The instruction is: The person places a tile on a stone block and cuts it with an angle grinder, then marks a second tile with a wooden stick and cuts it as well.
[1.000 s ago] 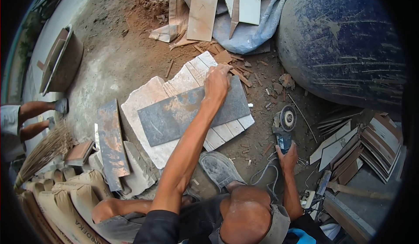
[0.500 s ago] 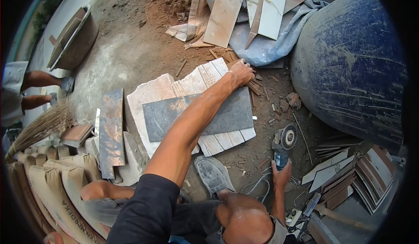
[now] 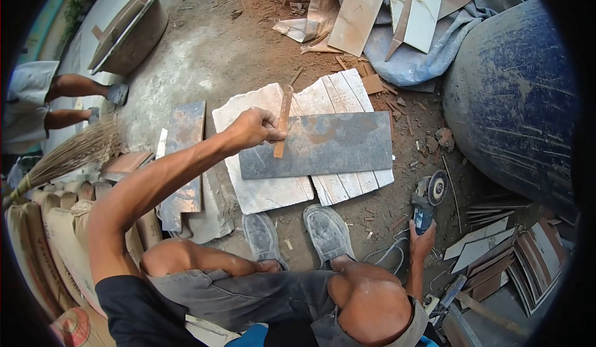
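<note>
My left hand (image 3: 256,127) pinches a narrow brown strip of tile (image 3: 284,111) between thumb and fingers. The strip stands nearly lengthwise away from me, over the left part of a dark grey tile (image 3: 351,145). That tile lies across pale slabs (image 3: 264,195), one of them scored with parallel lines. At the right, my right hand (image 3: 422,242) is wrapped round the body of an angle grinder (image 3: 424,210), its disc facing up and away from the tile.
A big blue drum (image 3: 515,111) stands at the right, with stacked tile pieces (image 3: 534,260) below it. Cut tiles (image 3: 360,11) lie on a tarp at the back. Paper sacks (image 3: 62,241), a broom (image 3: 74,151) and another person's legs (image 3: 74,101) are at the left.
My left hand has moved from the tile's far right edge back to the left, now with the tile strip in it. The grinder stays in my right hand; the view has shifted slightly.
</note>
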Demonstrator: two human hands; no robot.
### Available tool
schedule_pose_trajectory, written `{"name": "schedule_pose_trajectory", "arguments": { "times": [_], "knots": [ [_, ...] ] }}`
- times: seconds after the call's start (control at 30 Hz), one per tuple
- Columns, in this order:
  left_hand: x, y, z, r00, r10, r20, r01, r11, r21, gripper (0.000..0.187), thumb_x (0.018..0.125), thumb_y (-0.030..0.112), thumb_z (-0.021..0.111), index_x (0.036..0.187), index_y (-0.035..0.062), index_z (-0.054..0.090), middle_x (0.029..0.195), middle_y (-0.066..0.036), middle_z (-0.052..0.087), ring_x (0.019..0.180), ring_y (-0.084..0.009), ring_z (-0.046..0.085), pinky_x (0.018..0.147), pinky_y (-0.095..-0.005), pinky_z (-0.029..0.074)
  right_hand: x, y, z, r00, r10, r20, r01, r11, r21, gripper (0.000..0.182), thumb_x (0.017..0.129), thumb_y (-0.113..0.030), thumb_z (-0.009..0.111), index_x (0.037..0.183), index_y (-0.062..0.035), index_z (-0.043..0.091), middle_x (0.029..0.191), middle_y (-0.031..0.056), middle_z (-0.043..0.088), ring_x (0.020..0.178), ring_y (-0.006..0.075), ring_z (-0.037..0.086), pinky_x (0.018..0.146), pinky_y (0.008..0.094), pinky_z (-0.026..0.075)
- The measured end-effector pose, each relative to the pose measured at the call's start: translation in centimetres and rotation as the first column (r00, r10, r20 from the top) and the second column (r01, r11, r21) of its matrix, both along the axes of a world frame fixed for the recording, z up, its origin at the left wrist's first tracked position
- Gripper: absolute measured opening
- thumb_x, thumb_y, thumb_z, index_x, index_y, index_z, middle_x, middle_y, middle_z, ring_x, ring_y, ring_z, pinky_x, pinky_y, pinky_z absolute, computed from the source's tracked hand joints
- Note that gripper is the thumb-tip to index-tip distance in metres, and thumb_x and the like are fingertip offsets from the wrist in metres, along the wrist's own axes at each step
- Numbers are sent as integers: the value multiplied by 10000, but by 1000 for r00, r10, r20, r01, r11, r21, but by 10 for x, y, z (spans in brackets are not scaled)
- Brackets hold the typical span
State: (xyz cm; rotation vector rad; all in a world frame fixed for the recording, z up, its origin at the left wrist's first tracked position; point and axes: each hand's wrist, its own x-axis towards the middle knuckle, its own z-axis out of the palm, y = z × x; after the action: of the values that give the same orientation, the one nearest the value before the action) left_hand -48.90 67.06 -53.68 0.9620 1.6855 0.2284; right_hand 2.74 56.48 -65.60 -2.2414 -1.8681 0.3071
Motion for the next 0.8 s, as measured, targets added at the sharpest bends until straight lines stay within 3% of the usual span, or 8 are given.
{"name": "schedule_pose_trajectory", "arguments": {
  "times": [0.07, 0.2, 0.43, 0.8],
  "knots": [
    [3, -26, -20, 984, 133, 118, -125, 990, -69, 176, 808, 190, 715, 868, 42, 641, 763, -31, 648, 690, -96, 594, 622, -260, 472, -8, 5, 12, 996, -90, -27, 86, 987, -135, 658, 757, -375, 720, 1183, 59, 468, 1082, 256, 564, 979, 410, 559, 840, 436, 437],
    [20, -43, -52, 956, 218, 194, -209, 976, -64, 166, 825, 189, 696, 874, 41, 641, 761, -27, 646, 684, -92, 597, 607, -241, 473, -9, 4, 10, 999, -14, 30, 16, 998, -63, 650, 771, -385, 705, 1180, 63, 468, 1080, 255, 564, 975, 408, 564, 829, 439, 442],
    [24, -26, -60, 982, 133, 136, -125, 990, -60, 156, 827, 189, 693, 853, 41, 652, 774, -29, 660, 676, -95, 604, 615, -234, 484, -3, 2, 5, 998, -33, 58, 38, 995, -89, 673, 765, -415, 702, 1184, 59, 471, 1097, 257, 564, 1002, 413, 557, 839, 446, 444],
    [26, -21, -73, 977, 159, 145, -150, 986, -72, 140, 830, 176, 688, 839, 49, 629, 755, -26, 650, 697, -102, 623, 628, -232, 503, -8, 4, 10, 997, -47, 53, 52, 994, -94, 669, 759, -422, 702, 1184, 40, 472, 1099, 248, 566, 1004, 408, 559, 833, 446, 445]
  ]
}}
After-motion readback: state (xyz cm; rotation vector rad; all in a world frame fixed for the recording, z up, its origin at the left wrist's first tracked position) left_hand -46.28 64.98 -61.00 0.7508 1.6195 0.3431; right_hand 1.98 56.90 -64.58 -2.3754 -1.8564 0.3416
